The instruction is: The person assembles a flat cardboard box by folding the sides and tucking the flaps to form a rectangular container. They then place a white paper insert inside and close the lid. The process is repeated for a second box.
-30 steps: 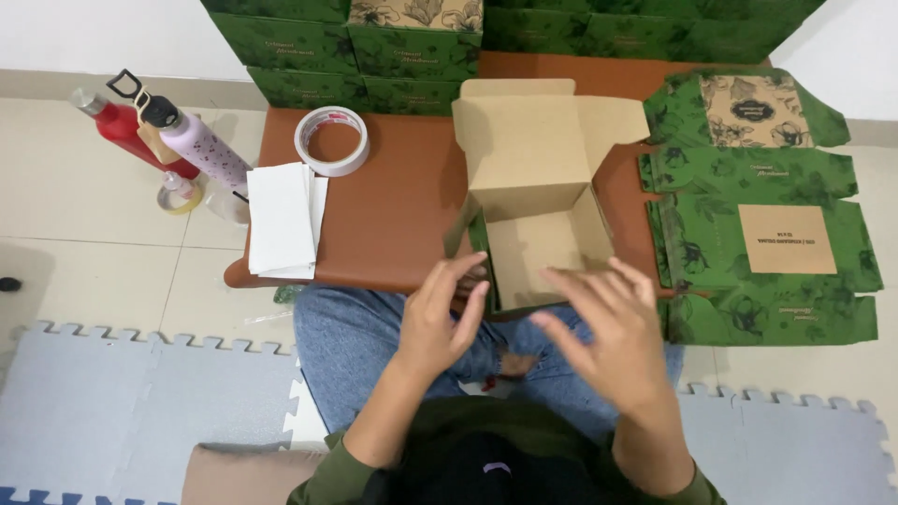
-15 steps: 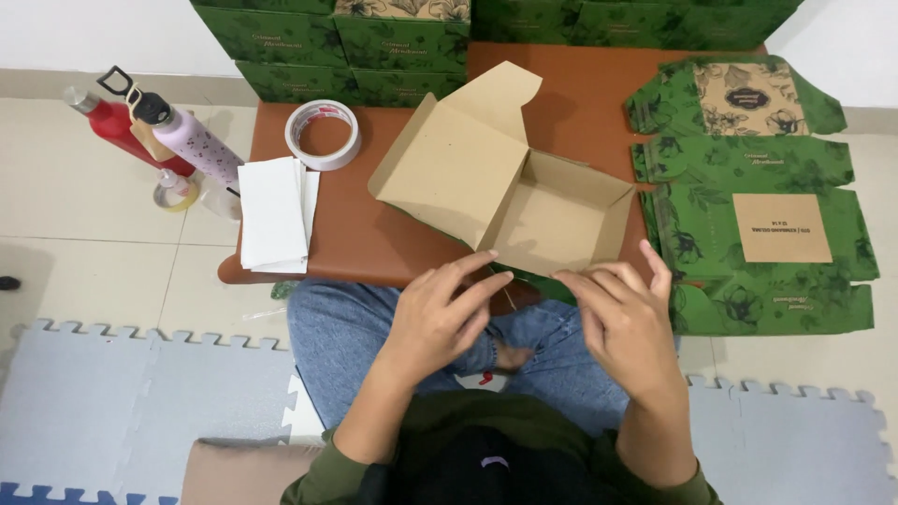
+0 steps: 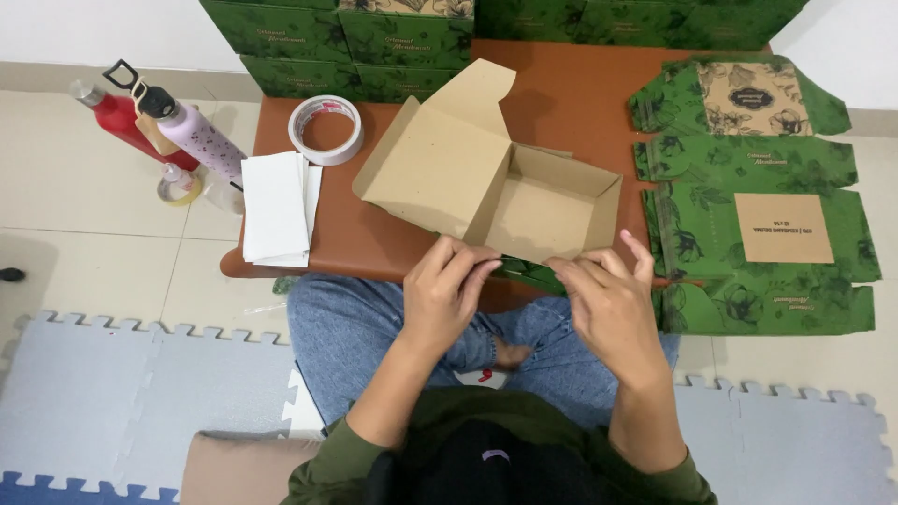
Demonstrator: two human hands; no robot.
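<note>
- The cardboard box [image 3: 524, 201] sits half-formed at the near edge of the brown desk [image 3: 580, 103], its plain kraft inside facing up, its lid flap thrown open to the left, its green printed outside showing only along the near wall.
- The left hand [image 3: 451, 285] pinches that near wall at its left end, fingers curled together over the edge; the right hand [image 3: 608, 295] pinches it at the right end, thumb and forefinger closed on the card while the other fingers fan loosely upward.
- To do this fold well, I judge that both pinches should sit on the scored crease, not above it, so the wall turns as one straight line and not in a bow.
- Equal pressure from both hands matters; a stronger pull on one side would likely skew the corner and leave the side tabs out of line.
- The box overhangs the desk slightly toward the lap, so pressing the base down against the desk would steady it.
- Just right of the box lie flat green box blanks [image 3: 758, 234], ready and unfolded; folded green boxes [image 3: 374, 33] are stacked along the far edge.
- To the left rest a roll of tape [image 3: 325, 129] and a stack of white sheets [image 3: 276, 208]; two bottles [image 3: 159, 131] lie on the floor beyond.
</note>
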